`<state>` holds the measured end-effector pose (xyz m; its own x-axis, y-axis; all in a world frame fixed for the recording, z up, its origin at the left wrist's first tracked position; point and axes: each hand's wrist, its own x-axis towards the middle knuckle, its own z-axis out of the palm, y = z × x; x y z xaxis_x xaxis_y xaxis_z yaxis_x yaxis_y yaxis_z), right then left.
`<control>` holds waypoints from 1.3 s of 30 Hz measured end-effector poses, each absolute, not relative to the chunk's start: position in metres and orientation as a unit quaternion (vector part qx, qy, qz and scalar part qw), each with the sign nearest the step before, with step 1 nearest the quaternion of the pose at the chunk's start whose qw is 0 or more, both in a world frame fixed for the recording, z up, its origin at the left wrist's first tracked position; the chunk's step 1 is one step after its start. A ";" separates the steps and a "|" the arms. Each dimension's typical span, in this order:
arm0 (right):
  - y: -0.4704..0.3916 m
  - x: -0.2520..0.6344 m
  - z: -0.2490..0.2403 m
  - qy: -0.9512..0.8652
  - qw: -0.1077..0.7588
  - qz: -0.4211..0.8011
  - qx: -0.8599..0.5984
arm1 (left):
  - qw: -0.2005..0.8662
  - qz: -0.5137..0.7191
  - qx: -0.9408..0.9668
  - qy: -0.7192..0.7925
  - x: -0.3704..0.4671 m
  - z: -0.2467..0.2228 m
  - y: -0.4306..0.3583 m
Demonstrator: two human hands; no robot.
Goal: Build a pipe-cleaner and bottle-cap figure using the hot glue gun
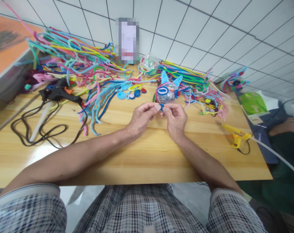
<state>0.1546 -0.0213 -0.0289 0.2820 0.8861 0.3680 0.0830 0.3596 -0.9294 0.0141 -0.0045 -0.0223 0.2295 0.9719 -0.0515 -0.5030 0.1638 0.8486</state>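
A small blue coil (162, 106) is pinched between the fingertips of both hands above the wooden table. My left hand (144, 117) closes on its left side and my right hand (174, 118) on its right side. Just behind them stands a clear ball (166, 94) with two light blue ears and a pink and blue oval eye. Left of that ball lie small coiled discs (136, 93) in blue, pink and red. Light blue fuzzy stems (98, 106) spread over the table further left.
A black glue gun (62, 92) with a looping cord lies left, a yellow one (236, 134) right. Piled fuzzy stems (76, 58), a second clear ball (149, 64) and a blurred upright screen (128, 40) stand along the back. A person's arm (284, 127) shows at the right edge.
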 end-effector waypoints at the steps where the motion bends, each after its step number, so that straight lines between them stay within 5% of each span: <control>1: -0.022 0.154 -0.030 -0.516 0.644 0.303 -0.477 | 0.698 0.529 0.362 0.318 0.014 -0.023 -0.004; 26: -0.026 0.155 -0.027 -0.525 0.622 0.283 -0.508 | 0.723 0.503 0.368 0.300 0.012 -0.020 -0.004; 39: -0.024 0.175 -0.004 -0.605 0.541 0.298 -0.502 | 0.522 0.501 0.620 0.305 -0.004 -0.011 0.014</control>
<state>0.1750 -0.0242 -0.0036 0.0893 0.9307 0.3547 0.2855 0.3172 -0.9043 -0.0038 0.0138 -0.0110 0.3120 0.9006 0.3026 -0.1449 -0.2697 0.9520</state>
